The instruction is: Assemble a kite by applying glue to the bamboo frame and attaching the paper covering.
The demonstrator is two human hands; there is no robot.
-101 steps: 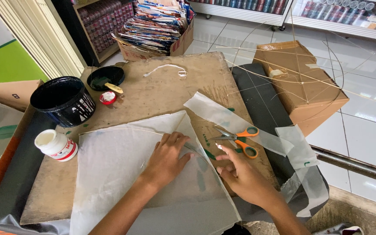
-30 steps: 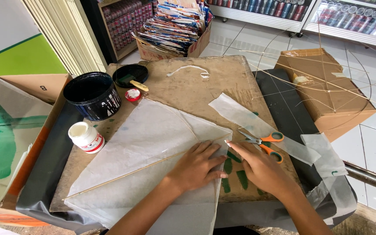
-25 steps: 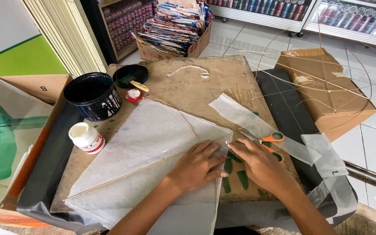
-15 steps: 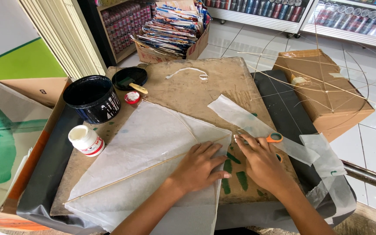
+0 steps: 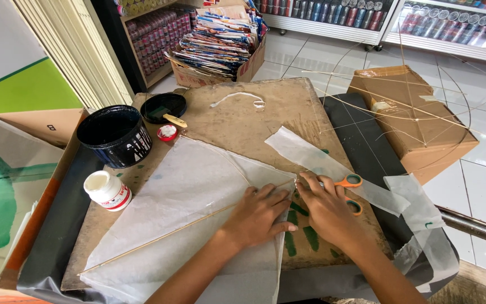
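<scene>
I see the left hand (image 5: 254,217) lying flat, fingers spread, on the white paper (image 5: 187,197) in the lower middle of the frame, holding nothing. The right hand (image 5: 327,208) presses beside it at the paper's edge, fingers open, over the orange scissors (image 5: 351,188). A thin stick (image 5: 158,236) crosses the paper on the brown desk (image 5: 254,118).

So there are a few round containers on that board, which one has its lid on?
The small white bottle with the red label, at the board's left edge. It wears a white cap, while the big black bucket behind it stands open, as does the shallow black dish.
</scene>
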